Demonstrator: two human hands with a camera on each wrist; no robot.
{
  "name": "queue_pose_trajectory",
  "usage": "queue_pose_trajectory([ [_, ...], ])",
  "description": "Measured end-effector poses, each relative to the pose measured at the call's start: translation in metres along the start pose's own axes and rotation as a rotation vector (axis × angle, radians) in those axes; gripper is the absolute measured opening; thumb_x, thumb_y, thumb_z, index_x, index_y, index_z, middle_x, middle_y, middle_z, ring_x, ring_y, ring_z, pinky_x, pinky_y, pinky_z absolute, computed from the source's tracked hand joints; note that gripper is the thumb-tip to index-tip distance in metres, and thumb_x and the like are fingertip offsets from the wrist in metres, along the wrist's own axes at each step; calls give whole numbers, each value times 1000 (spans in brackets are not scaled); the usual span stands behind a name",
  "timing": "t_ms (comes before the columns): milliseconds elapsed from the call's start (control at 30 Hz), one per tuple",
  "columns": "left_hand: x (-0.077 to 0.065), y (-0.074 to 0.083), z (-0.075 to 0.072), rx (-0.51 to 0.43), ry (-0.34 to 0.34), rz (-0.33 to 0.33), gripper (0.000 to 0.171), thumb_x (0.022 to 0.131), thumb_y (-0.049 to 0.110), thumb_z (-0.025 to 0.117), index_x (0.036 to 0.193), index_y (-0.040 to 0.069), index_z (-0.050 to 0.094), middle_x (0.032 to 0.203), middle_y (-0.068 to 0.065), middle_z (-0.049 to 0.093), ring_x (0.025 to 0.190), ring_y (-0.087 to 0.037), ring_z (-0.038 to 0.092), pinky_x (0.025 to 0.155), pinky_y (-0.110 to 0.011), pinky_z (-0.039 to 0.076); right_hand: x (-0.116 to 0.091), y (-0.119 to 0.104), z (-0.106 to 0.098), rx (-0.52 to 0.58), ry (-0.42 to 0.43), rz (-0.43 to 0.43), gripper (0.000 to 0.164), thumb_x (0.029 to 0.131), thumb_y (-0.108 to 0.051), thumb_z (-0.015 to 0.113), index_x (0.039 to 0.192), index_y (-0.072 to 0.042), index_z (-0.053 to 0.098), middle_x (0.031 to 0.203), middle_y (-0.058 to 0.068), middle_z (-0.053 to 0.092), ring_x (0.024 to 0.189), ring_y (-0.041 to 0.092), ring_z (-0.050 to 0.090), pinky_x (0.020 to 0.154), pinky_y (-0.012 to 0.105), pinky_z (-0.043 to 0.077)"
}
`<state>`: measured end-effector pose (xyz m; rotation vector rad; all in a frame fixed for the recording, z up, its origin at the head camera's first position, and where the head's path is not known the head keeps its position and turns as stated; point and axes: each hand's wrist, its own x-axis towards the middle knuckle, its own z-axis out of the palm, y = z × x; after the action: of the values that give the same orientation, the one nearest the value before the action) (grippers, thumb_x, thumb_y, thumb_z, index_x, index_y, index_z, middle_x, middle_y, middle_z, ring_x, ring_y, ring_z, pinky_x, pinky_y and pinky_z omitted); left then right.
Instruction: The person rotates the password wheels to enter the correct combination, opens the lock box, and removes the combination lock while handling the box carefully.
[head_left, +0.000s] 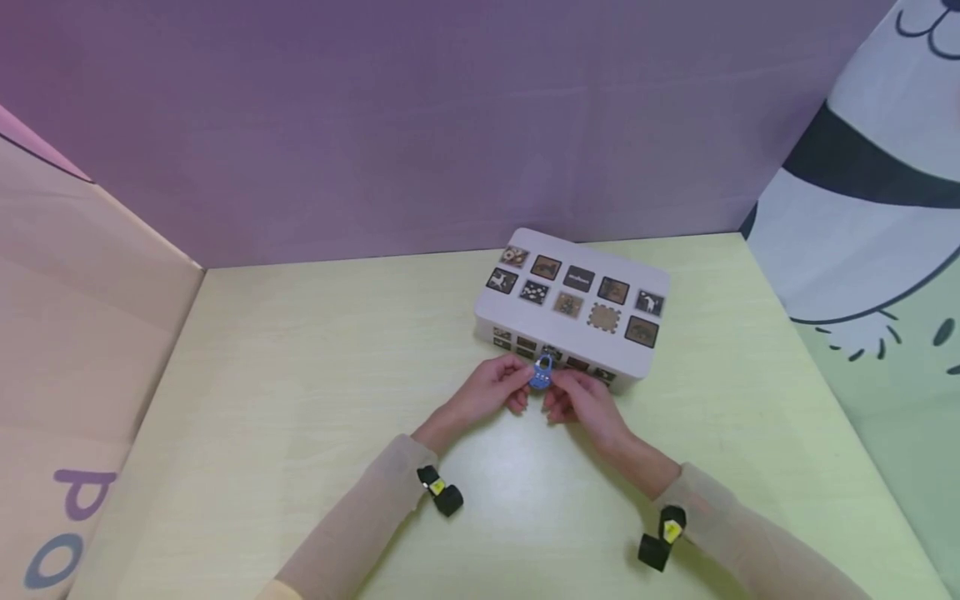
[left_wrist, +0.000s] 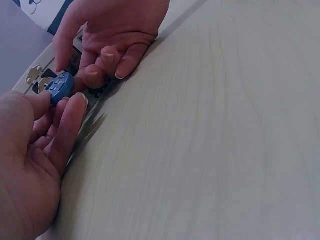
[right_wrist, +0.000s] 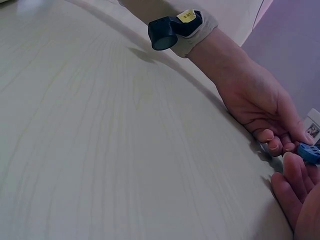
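A small blue combination padlock [head_left: 540,377] with a row of dials is at the front of a white box [head_left: 487,310] printed with square pictures. My left hand [head_left: 491,387] pinches the padlock from the left, thumb on its edge. From the other side, my right hand [head_left: 588,404] holds the padlock's right edge between thumb and fingers. In the left wrist view, a metal latch [left_wrist: 35,75] on the box shows just beyond the padlock [left_wrist: 61,87]. Whether the shackle passes through the latch, I cannot tell. The right wrist view catches only part of the padlock [right_wrist: 309,152].
The box sits at the back of a pale wooden table [head_left: 315,375], right of the middle, its lid down. Behind it rises a purple backdrop [head_left: 390,133]. Printed panels flank the table on the left [head_left: 82,317] and right [head_left: 870,250].
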<state>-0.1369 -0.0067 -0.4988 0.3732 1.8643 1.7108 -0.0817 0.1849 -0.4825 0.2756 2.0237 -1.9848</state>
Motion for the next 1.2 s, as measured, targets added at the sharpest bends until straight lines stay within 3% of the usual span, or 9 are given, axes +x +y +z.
queue_pose_trajectory([
  [267, -1, 2, 0, 3, 2, -6, 21, 108, 19, 55, 112, 0, 61, 90, -10, 65, 72, -13, 63, 69, -27, 63, 1, 1, 0, -11, -23, -1, 36, 106, -21, 56, 121, 12, 57, 82, 1, 66, 66, 9, 61, 66, 22, 59],
  [767, 0, 1, 0, 8, -3, 6, 21, 107, 18, 56, 112, -1, 61, 90, -11, 65, 71, -13, 63, 70, -28, 63, 0, 1, 3, 1, 16, 6, 29, 106, -17, 56, 116, 10, 59, 80, 2, 65, 65, 9, 60, 64, 21, 59],
  [1000, 0, 1, 0, 8, -1, 3, 20, 108, 19, 55, 112, 0, 61, 90, -10, 65, 72, -13, 63, 69, -27, 63, 1, 2, 3, -2, 33, 23, 30, 109, -17, 48, 117, 9, 59, 81, 2, 66, 65, 10, 61, 64, 23, 60],
  [1200, 0, 1, 0, 12, -4, 7, 20, 108, 18, 55, 111, 0, 61, 89, -9, 65, 71, -13, 63, 69, -26, 62, 1, 2, 2, -6, 14, 20, 30, 108, -20, 51, 116, 9, 58, 82, 2, 66, 65, 10, 61, 66, 23, 60],
])
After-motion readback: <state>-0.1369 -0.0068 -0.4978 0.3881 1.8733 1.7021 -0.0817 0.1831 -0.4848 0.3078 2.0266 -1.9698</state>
